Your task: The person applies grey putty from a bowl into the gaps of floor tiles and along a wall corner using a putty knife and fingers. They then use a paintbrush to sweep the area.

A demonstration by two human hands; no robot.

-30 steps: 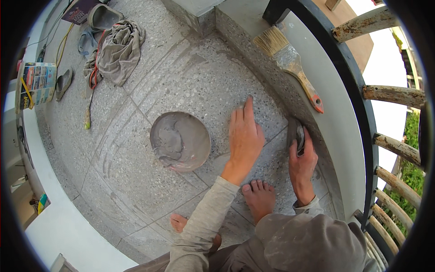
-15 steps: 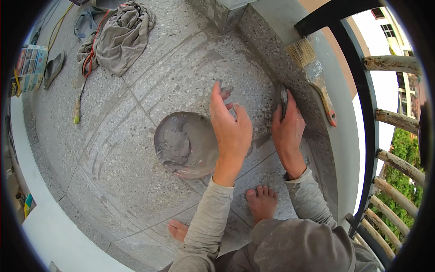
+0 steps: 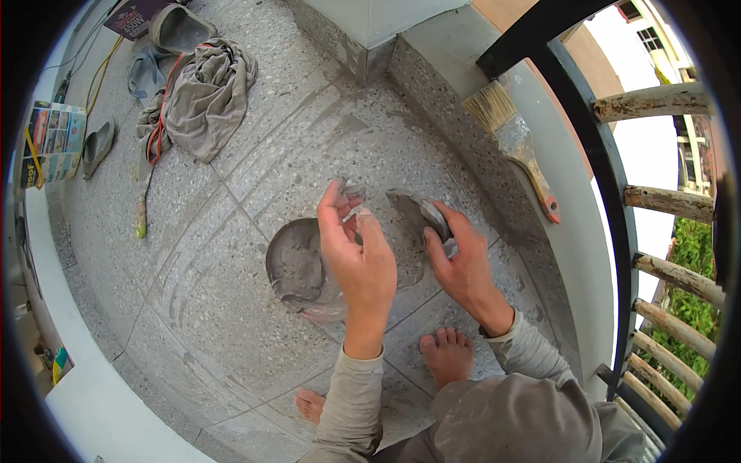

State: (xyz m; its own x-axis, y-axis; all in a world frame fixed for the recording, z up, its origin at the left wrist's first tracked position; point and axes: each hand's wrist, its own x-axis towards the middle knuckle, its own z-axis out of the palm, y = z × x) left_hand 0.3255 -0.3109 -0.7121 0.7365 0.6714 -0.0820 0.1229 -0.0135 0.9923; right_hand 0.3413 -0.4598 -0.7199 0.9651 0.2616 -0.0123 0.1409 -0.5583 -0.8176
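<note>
A round bowl of wet grey cement point(image 3: 297, 266) sits on the speckled terrazzo floor in front of my bare feet. My left hand point(image 3: 356, 251) is raised over the bowl's right side, fingertips pinched together and smeared with grey paste. My right hand point(image 3: 457, 258) is just to the right of it and grips a small flat metal scraper point(image 3: 427, 214) coated with cement, its blade tilted toward the left hand. The two hands are a short gap apart.
A wide paintbrush point(image 3: 517, 143) lies on the low ledge to the right, under a dark railing point(image 3: 594, 154). A crumpled grey cloth point(image 3: 204, 92), sandals point(image 3: 99, 145) and a colourful box point(image 3: 50, 143) lie at the far left. A white kerb point(image 3: 116, 393) bounds the floor.
My left hand came off the floor, moved back over the bowl and pinched up paste. My right hand lifted the scraper away from the ledge base toward the left hand.
</note>
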